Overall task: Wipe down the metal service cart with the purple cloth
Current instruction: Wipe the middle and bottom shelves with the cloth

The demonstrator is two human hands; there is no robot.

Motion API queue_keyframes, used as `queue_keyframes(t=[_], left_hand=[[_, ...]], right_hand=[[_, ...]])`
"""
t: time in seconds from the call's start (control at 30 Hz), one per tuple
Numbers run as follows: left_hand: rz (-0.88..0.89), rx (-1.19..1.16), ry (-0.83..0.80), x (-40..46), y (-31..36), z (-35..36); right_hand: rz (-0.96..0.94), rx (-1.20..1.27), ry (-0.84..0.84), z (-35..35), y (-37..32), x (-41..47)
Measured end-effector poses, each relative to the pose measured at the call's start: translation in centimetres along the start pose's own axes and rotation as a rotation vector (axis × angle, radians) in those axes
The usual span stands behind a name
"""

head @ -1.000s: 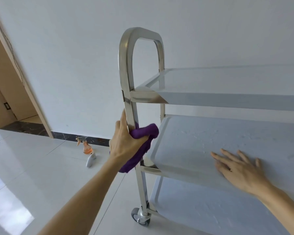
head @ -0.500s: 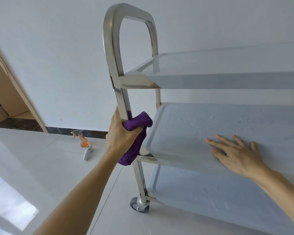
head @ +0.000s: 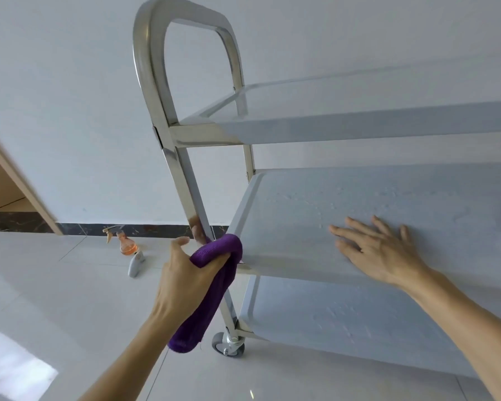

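Note:
The metal service cart [head: 182, 172] stands before a white wall, with a looped handle post on its left end and three white shelves. My left hand [head: 185, 282] grips the purple cloth [head: 211, 287], wrapped around the near handle post at the front left corner of the middle shelf. The cloth's loose end hangs down along the post. My right hand [head: 379, 250] lies flat, fingers spread, on the middle shelf [head: 344, 198], holding nothing.
An orange spray bottle [head: 125, 241] and a small white bottle [head: 136, 263] sit on the tiled floor left of the cart, near a dark baseboard. A doorway frame [head: 18, 180] is at far left. A caster wheel [head: 227, 347] is under the post.
My left hand has slid the cloth down the handle post to the middle shelf corner. The view has tilted up and moved closer. My right hand stays on the shelf.

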State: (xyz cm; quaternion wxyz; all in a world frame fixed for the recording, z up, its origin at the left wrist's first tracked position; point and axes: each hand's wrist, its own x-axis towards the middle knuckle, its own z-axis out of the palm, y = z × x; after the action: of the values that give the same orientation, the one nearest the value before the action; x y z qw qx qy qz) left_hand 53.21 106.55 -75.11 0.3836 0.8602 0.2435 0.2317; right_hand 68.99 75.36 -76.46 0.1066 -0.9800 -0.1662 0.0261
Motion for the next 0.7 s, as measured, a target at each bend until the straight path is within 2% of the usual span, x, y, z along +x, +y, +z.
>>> queue_keyframes(t=[0.07,0.2,0.3,0.37,0.5,0.63,0.7], left_hand=[[0.065,0.018,-0.009,-2.0,0.6,-0.5],[0.242,0.15,-0.163,-4.0,3.2,-1.1],[0.332,0.127,-0.244,-3.1,6.4,-0.6],[0.338,0.094,-0.321,-1.3,8.4,-0.1],[0.21,0.135,-0.532,3.0,11.5,2.1],[0.39,0.581,-0.385,4.9,11.3,5.5],[0.483,0.619,-0.37,4.7,10.1,6.7]], right_hand=[[-0.005,0.007,0.002,-0.1,-0.1,-0.1],[-0.022,0.011,0.001,0.0,-0.2,-0.5],[-0.032,0.011,0.006,0.0,-0.2,-1.1],[-0.033,0.019,-0.003,0.0,-0.4,-1.5],[-0.043,0.023,0.0,0.2,-0.8,-2.4],[-0.041,0.022,-0.002,0.2,-1.0,-2.9],[-0.038,0.031,-0.002,0.1,-1.0,-3.0]])
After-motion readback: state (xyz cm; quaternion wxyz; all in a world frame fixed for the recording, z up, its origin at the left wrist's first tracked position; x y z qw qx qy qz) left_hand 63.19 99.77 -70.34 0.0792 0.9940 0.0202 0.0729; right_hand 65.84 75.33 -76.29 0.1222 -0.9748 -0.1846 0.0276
